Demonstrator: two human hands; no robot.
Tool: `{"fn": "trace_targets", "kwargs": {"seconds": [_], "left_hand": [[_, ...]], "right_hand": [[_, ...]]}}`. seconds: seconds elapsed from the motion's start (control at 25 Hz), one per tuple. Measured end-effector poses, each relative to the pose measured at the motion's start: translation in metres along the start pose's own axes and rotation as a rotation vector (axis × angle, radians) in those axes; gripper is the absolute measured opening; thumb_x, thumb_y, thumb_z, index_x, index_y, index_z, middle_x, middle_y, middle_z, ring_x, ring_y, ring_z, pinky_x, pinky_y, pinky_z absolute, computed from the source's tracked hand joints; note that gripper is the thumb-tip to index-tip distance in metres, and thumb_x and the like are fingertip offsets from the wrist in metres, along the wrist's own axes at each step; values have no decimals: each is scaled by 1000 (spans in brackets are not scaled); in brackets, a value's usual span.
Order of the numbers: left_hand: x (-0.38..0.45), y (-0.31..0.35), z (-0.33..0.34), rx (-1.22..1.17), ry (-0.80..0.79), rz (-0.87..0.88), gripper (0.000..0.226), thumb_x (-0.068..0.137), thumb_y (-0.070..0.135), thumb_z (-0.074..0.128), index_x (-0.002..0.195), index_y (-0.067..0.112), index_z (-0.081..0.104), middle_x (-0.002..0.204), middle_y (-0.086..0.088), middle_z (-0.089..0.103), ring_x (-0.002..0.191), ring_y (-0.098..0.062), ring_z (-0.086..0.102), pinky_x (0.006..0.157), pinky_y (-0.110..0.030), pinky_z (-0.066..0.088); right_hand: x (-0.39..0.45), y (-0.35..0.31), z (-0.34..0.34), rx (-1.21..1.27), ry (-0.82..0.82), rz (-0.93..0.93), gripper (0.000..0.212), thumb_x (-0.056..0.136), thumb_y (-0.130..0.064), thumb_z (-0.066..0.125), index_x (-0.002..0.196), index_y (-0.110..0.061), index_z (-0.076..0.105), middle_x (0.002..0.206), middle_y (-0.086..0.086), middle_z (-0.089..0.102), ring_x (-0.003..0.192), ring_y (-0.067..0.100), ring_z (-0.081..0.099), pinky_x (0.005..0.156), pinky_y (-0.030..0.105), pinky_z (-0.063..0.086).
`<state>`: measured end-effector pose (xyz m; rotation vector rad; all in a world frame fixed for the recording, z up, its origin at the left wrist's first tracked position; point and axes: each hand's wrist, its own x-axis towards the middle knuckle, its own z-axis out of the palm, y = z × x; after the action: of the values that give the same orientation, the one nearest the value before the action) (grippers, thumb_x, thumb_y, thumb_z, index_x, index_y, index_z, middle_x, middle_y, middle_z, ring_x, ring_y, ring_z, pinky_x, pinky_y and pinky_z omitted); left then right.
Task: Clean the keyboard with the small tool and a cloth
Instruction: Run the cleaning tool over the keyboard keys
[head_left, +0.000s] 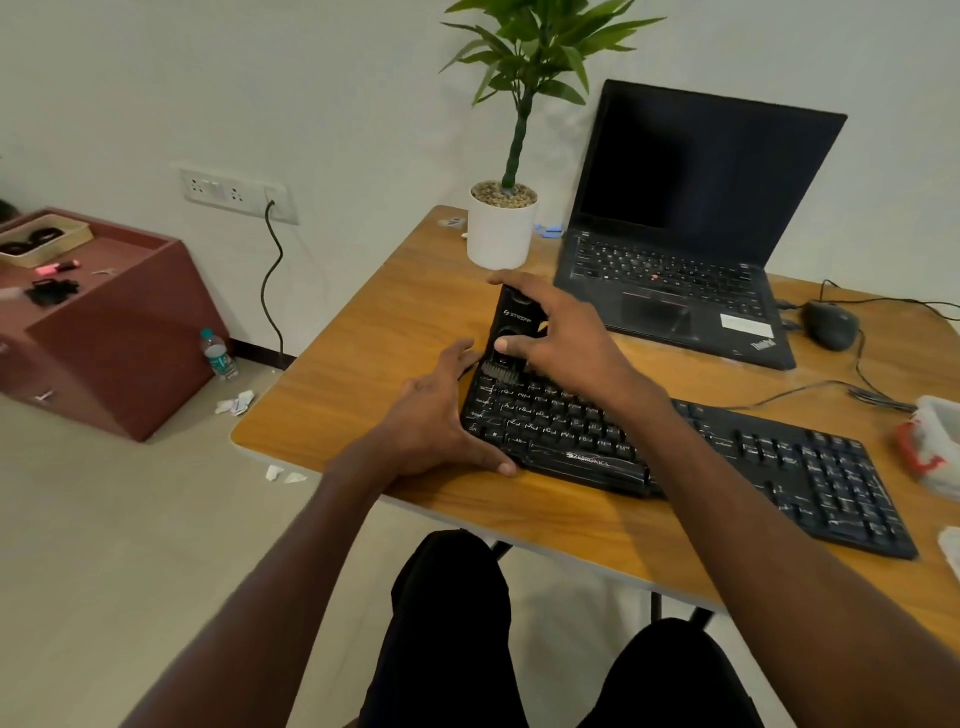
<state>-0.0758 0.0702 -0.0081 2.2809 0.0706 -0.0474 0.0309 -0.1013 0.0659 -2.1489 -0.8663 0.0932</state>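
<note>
On the wood desk (363, 364), I see my right hand (561, 338) gripping the brush tool (511, 332) at the keyboard (675, 447) top-left corner, left hand (441, 415) flat beside; I'd sweep slowly.

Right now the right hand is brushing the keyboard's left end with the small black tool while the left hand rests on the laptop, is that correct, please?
Not quite. In the head view the left hand rests on the keyboard's left end, steadying it, not on the laptop. The rest stands: the right hand holds the small black tool with its bristles on the left-end keys.
</note>
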Motion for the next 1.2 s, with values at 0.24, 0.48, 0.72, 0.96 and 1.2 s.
{"fn": "trace_targets", "kwargs": {"seconds": [0.24,0.48,0.72,0.96,1.2], "left_hand": [[-1,0,-1,17,2,15,159,33,84,92,160,47,2,168,22,30,154,-25,32,125,-56,29],[-4,5,-2,25,17,19,156,41,74,97,162,40,5,167,16,35,153,-25,32,127,-53,26],[-5,9,0,18,25,-4,153,37,81,94,160,44,10,161,13,43,148,-24,41,123,-54,34],[-4,7,0,18,21,-20,154,38,81,93,161,44,9,161,11,43,149,-25,39,123,-54,34],[-4,6,-1,29,13,-31,155,40,80,93,162,41,7,166,13,35,152,-27,33,125,-56,30]], "right_hand": [[-2,-5,-14,-186,-164,-33,73,88,-14,75,142,-54,46,122,-6,65,100,13,68,81,29,62],[-6,-17,-4,-256,-135,-118,69,89,-16,76,143,-49,47,113,-14,58,98,11,61,86,38,59],[-4,-21,-4,-230,-140,-101,73,90,-15,73,145,-54,44,121,-7,66,104,13,62,92,40,57],[1,-22,-1,-292,-102,-71,72,91,-10,70,146,-50,46,131,-2,66,112,19,62,96,44,55],[2,-22,-14,-386,-232,-57,65,91,-3,68,137,-46,54,124,-6,63,106,15,58,83,32,51]]}}
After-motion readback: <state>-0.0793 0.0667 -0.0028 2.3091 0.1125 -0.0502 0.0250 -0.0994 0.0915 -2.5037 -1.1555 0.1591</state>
